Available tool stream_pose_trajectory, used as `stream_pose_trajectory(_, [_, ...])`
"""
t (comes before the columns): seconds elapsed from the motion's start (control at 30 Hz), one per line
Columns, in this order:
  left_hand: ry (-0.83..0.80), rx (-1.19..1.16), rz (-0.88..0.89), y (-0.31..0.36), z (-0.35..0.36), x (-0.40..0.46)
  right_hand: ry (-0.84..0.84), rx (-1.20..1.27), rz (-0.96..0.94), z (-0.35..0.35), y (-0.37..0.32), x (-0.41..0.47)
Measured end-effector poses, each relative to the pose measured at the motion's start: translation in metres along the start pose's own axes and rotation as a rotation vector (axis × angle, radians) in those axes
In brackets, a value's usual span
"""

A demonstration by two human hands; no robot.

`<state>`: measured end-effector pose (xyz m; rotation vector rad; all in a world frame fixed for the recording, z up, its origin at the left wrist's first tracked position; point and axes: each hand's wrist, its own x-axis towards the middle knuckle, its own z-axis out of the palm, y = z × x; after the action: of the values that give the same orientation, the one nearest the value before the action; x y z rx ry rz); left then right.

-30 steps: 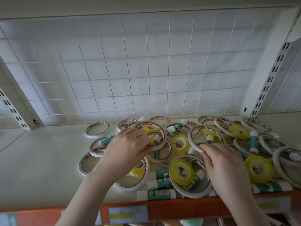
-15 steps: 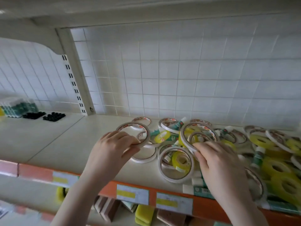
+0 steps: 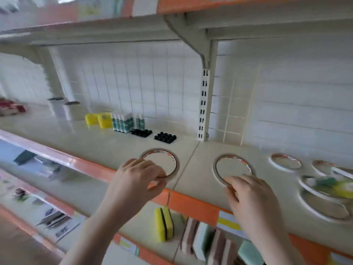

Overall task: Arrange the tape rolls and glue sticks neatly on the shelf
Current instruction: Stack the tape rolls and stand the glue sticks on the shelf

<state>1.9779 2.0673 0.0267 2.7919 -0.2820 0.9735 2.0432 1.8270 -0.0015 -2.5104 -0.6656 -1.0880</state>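
My left hand [image 3: 138,180] pinches the near rim of a thin white tape roll [image 3: 172,156], held low over the cream shelf [image 3: 107,144]. My right hand [image 3: 250,196] pinches the near rim of a second white tape roll [image 3: 242,161], just right of the shelf seam. A pile of white and yellow tape rolls [image 3: 315,180] lies blurred at the right edge. Several green-and-white glue sticks [image 3: 124,122] stand upright at the back left of the shelf.
Yellow blocks [image 3: 99,120] sit left of the glue sticks; two black trays [image 3: 165,137] lie in front and to the right. A slotted upright [image 3: 204,104] rises behind the seam. The orange shelf edge [image 3: 193,205] runs below my hands, with sponges [image 3: 165,223] on the lower shelf.
Both hands have carried one white tape roll each leftward out of the pile, toward the shelf seam. The view has swung left, and the glue sticks and black trays are now near.
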Motion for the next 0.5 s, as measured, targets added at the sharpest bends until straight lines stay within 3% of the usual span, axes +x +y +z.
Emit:
stream_pose_trajectory(0.23, [0.007, 0.054, -0.079, -0.128, -0.035, -0.026, -0.093, 0.048, -0.058, 0.065, -0.111, 0.055])
stream_pose_trajectory(0.5, [0.024, 0.125, -0.121, -0.272, -0.039, -0.021, -0.062, 0.052, -0.065, 0.157, -0.215, 0.126])
